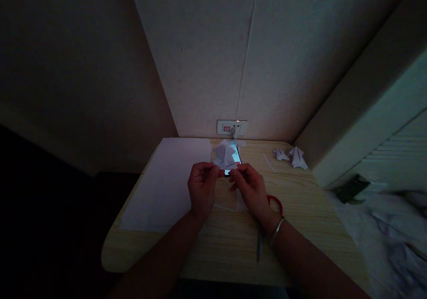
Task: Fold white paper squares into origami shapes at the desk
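Note:
A folded piece of white paper (224,153) is held up over the middle of the table, between my two hands. My left hand (203,183) pinches its lower left edge between thumb and fingers. At the lower right edge, the thumb and fingers of my right hand (249,185) close on the same paper. Behind it, partly hidden, lies a phone (237,156) with a lit screen. Scissors with a red handle (276,204) rest under and beside my right wrist, their blades pointing toward the table's front edge.
Large white paper sheets (160,179) cover the left of the wooden table (300,232). Two folded paper pieces (280,155) (296,157) sit at the back right, near a thin paper strip (268,162). A wall socket (232,127) with a plug is behind the table.

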A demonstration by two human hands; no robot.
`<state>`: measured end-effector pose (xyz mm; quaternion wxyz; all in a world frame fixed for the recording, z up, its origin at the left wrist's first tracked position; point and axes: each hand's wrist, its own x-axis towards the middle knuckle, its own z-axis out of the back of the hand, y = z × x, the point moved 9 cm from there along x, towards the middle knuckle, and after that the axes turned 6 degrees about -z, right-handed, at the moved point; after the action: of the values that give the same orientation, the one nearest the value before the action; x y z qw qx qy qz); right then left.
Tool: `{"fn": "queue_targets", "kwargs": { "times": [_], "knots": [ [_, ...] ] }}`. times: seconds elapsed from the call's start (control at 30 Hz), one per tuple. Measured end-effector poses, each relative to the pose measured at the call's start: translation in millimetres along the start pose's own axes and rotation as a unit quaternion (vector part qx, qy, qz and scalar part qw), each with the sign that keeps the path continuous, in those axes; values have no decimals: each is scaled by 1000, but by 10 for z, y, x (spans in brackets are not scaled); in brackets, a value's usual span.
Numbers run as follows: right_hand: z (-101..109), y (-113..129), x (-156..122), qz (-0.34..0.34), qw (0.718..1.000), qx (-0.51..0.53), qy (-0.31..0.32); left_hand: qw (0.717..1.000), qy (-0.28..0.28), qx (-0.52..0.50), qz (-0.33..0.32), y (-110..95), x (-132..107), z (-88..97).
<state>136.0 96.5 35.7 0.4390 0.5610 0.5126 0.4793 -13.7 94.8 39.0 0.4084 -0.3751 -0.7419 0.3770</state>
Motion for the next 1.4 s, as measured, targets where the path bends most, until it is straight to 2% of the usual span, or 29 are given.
{"fn": "queue_targets", "kwargs": {
  "times": [0.33,0.5,0.83,1.03,1.4],
  "knots": [
    [13,7,3,0,1000,23,1,1000,3,4,2,9,-4,-9],
    [17,17,6,-7,999,39,-3,1000,24,13,2,11,-18,-35],
    [47,31,20,-17,998,49,-28,998,40,29,-37,-37,-27,-51],
    [20,1,4,-23,997,66,-17,1000,23,12,16,48,-24,-35],
    [17,-53,16,-27,997,77,-17,999,14,-38,29,88,-7,-41]
  ]
}}
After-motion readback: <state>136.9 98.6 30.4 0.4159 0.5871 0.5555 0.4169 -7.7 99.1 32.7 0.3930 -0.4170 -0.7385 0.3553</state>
